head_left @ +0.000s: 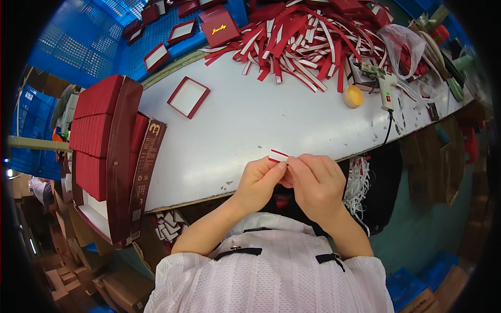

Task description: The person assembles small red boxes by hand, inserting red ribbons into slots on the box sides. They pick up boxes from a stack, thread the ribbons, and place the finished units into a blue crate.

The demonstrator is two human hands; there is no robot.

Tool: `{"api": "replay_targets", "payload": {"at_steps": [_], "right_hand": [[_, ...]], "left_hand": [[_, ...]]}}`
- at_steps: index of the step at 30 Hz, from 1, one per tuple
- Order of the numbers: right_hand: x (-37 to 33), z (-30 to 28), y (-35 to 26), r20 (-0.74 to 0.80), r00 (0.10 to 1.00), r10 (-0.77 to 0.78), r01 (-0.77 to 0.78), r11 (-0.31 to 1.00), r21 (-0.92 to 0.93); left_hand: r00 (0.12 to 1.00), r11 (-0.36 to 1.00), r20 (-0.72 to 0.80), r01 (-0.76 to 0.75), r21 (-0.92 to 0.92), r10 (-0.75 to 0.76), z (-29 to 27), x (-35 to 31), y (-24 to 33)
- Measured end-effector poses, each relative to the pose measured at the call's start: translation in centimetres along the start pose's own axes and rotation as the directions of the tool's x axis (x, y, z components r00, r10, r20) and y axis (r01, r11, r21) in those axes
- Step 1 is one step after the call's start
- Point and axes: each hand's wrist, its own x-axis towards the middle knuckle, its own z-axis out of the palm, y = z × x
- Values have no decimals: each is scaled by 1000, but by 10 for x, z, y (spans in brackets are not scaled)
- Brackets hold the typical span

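A short white strip with dark red edges (278, 155) is pinched between my two hands, close to the near edge of the white table (235, 115). My left hand (258, 180) grips one end, thumb on top. At the other end are the closed fingers of my right hand (317, 182), which hide part of the strip. Beyond my hands, toward the left, a shallow red box part with a white inside (188, 97) lies on the tabletop. Farther back spreads a large heap of red and white strips (308, 44).
A glue gun (386, 91) with a hanging cord rests at the right, beside a round yellow-topped tub (353, 97) and a clear plastic bag (404, 47). Stacked red boxes (94, 133) fill a maroon carton (122, 172) at the left. Behind stands a blue crate (141, 57) holding box parts.
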Motion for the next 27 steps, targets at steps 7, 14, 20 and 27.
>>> {"api": "replay_targets", "payload": {"at_steps": [7, 14, 20, 27], "right_hand": [[-13, 0, 7, 165, 986, -28, 51, 990, -135], [-48, 2, 37, 105, 679, 726, -571, 432, 698], [-189, -16, 171, 452, 142, 880, 69, -465, 883], [-350, -44, 288, 32, -438, 899, -299, -178, 938]], "left_hand": [[985, 732, 149, -163, 662, 85, -4, 7, -6], [998, 924, -9, -54, 379, 62, 3, 3, -27], [943, 933, -310, -214, -288, 120, -32, -32, -54], [835, 799, -495, -459, -389, 239, -84, -56, -5]]}}
